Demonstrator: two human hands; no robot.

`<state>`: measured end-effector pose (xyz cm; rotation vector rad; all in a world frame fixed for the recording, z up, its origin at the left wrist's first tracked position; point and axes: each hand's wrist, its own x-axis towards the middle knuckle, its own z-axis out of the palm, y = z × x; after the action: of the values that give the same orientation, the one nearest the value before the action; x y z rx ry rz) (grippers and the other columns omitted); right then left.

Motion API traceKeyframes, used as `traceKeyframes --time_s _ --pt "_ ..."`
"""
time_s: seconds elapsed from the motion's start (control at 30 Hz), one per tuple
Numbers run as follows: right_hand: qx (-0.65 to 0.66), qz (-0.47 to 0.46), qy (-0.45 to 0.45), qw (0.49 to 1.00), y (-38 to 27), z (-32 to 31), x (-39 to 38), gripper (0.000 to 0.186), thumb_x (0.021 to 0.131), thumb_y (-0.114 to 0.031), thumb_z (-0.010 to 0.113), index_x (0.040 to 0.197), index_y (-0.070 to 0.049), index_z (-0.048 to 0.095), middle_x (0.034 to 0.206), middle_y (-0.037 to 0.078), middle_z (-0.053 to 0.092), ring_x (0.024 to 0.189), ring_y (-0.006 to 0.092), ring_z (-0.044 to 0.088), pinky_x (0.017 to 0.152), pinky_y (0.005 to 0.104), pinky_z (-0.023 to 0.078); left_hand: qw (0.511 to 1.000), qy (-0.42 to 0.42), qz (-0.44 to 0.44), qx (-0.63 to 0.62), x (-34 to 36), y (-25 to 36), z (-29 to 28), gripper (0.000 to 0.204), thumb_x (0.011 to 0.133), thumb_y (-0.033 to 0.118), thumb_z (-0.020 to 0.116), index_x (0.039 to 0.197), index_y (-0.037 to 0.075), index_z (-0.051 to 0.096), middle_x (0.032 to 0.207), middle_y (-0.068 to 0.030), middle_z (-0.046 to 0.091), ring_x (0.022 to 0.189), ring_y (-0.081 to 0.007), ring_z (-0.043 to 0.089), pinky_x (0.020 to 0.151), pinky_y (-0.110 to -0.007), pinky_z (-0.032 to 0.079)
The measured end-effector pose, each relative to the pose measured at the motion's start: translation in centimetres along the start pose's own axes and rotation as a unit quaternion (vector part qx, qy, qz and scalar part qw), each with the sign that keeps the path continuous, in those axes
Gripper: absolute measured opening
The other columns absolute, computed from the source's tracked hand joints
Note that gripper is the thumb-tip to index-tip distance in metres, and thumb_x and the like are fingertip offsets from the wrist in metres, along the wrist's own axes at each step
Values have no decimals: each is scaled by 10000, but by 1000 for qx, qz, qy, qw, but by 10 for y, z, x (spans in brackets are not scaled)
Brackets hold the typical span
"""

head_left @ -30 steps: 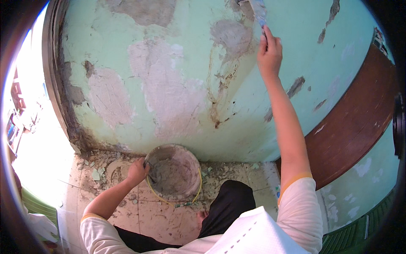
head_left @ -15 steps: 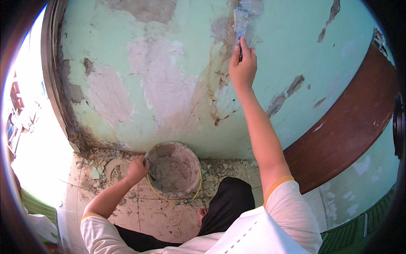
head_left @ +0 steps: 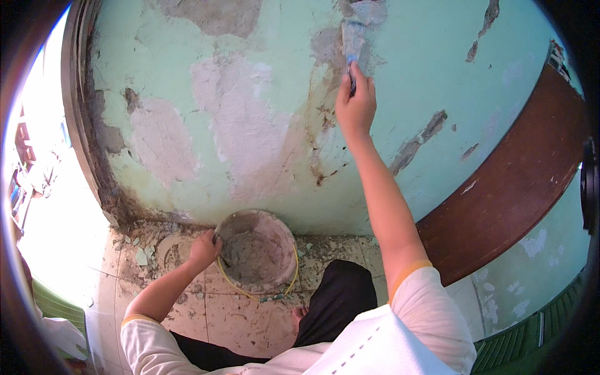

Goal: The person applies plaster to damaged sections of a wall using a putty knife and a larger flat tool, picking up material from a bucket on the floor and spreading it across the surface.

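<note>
My right hand [head_left: 356,103] is raised to the wall, closed around the handle of a putty knife [head_left: 353,44]. Its pale, smeared blade points up, over a grey patched strip of the wall. Down on the left, my left hand [head_left: 204,249] is closed at the left rim of a round bucket [head_left: 292,240]. A dark bit shows by its fingertips, too small to make out. Greyish plaster mix [head_left: 253,256] lies inside the bucket, and its yellow handle [head_left: 240,292] hangs down over the near side.
The pale green wall [head_left: 284,81] has bare and filled patches. Paint chips [head_left: 145,255] and crumbs litter the tiled floor [head_left: 250,328] along its foot. A brown board [head_left: 500,181] leans at the right. A worn frame [head_left: 80,125] edges a bright opening at the left.
My right hand and the putty knife have moved a little down and slightly left along the wall. My left hand and the bucket have hardly moved.
</note>
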<state>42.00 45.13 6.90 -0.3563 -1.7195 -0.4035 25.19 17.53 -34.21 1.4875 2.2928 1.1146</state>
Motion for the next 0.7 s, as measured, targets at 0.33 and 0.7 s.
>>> traceKeyframes --time_s 0.33,0.7 --pt "-64 -36 55 996 40 -9 52 328 978 -234 562 1266 -85 609 961 181 611 829 386 620 718 478 519 1000 -4 17 20 4 1 5 264 891 223 600 989 -20 576 978 -262 611 886 -458 614 768 -534 503" --pt "-45 -43 56 996 29 -14 62 329 971 -213 558 1255 -51 597 1032 187 664 922 390 647 787 476 533 999 -27 -19 25 -2 -3 -1 278 896 239 597 1019 -9 572 999 -257 616 952 -448 603 813 -535 493"
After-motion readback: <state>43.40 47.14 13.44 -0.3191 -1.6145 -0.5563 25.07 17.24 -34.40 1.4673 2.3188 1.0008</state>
